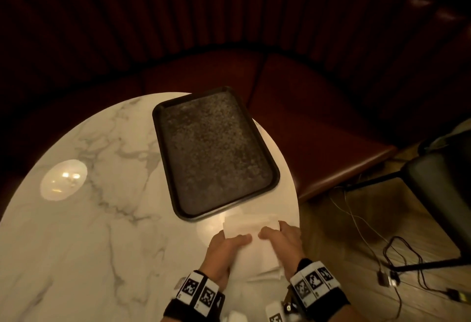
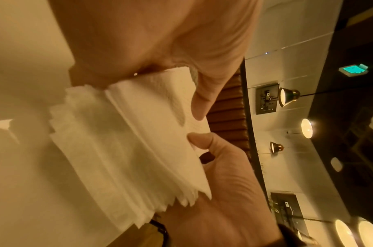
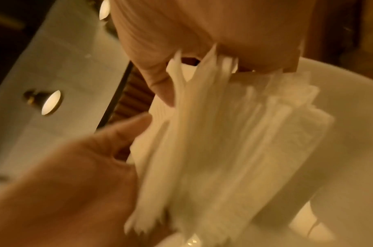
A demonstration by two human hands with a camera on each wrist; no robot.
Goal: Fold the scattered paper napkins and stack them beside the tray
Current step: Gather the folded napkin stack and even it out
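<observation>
A stack of white folded paper napkins (image 1: 251, 227) sits between both hands at the table's near right, just in front of the black tray's (image 1: 163, 117) near edge. My left hand (image 1: 234, 238) grips the stack's left side, thumb on top, fingers underneath. My right hand (image 1: 274, 232) grips the right side the same way. In the left wrist view the napkin stack (image 2: 128, 142) shows its layered, slightly uneven edges, with my thumb (image 2: 200, 107) pressed on its top sheet. The right wrist view is blurred; the napkins (image 3: 223, 142) fan out there. Whether the stack touches the table I cannot tell.
The round white marble table (image 1: 102, 219) carries the tray at its far right. A dark red curved bench (image 1: 305, 117) wraps behind it. To the right, on the wooden floor, stand a black chair (image 1: 438, 194) and loose cables (image 1: 395, 250).
</observation>
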